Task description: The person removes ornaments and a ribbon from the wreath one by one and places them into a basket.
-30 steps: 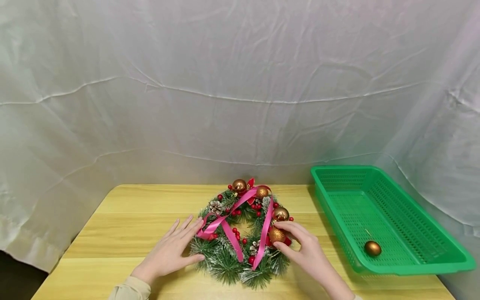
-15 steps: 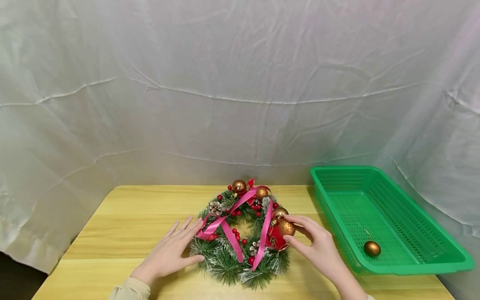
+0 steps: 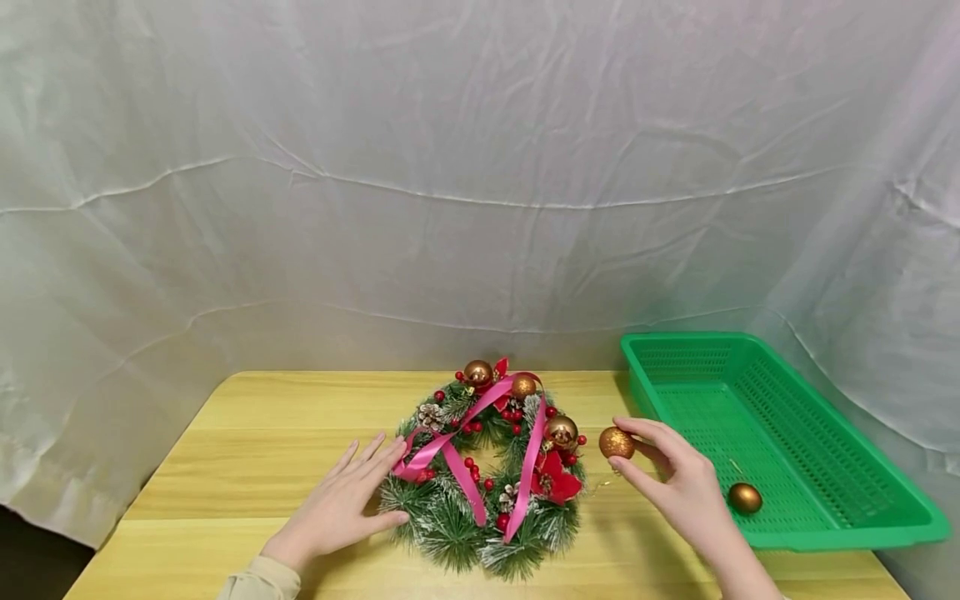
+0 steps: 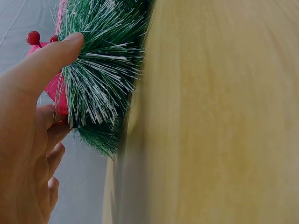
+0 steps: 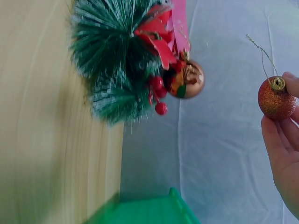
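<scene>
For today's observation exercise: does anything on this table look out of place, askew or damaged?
Nothing looks damaged or spilled. One glittery gold bauble is off the wreath, pinched in the right hand. Another bauble lies loose in the green basket. The left hand rests against the wreath's edge.

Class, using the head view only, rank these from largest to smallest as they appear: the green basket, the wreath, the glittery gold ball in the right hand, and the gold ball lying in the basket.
1. green basket
2. wreath
3. and 4. glittery gold ball held by the right hand, and gold ball in the basket: these look alike, so no ranking.
</scene>
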A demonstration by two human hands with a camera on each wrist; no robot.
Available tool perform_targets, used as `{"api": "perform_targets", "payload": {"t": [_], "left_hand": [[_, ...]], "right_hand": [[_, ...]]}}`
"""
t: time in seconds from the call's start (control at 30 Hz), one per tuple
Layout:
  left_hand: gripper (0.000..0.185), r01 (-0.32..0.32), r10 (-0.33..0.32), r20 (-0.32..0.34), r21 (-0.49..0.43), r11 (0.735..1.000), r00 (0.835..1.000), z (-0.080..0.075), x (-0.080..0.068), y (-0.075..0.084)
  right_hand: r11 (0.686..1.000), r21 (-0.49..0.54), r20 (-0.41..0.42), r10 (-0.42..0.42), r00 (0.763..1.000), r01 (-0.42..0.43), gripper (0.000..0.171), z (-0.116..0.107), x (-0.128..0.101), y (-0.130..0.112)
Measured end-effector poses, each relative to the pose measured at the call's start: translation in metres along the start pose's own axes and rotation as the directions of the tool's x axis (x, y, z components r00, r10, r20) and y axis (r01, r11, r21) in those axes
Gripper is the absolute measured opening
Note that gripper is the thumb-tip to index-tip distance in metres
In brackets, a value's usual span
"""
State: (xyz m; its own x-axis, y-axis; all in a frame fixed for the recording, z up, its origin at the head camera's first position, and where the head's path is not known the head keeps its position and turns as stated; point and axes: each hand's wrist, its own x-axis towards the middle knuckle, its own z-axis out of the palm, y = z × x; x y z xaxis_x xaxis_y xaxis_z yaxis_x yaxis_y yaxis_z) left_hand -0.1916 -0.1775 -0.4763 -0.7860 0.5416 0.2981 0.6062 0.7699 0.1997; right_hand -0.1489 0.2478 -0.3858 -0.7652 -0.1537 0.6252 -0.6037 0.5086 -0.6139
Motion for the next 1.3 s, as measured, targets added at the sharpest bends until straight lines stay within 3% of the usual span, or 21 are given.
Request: {"api": "perform_targets", "payload": {"t": [0.37,0.77,1.3], "left_hand": [[0.090,-0.003,0.003,-0.004,0.004,1.000,1.000,0.000,0.000,0.000],[0.091,0.005,-0.005,0.005,0.003,1.000,1.000,0.000,0.000,0.000],[0.089,-0.003,0.003,-0.002,-0.007,1.000,1.000,-0.001,0.000,0.000]], "right_hand": [[1.000,0.026,-0.022,0.017,1.000,-0.017,0.054,-0.022,-0.007,0.008],[0.990,-0.086,-0.047,0.111,0.993,-0.115,0.052,-0.038,-0.014,0.018],[0.976,-0.150,-0.108,0.145,0.984,-0.160,0.051,-0.059,-0.011,0.024]]}}
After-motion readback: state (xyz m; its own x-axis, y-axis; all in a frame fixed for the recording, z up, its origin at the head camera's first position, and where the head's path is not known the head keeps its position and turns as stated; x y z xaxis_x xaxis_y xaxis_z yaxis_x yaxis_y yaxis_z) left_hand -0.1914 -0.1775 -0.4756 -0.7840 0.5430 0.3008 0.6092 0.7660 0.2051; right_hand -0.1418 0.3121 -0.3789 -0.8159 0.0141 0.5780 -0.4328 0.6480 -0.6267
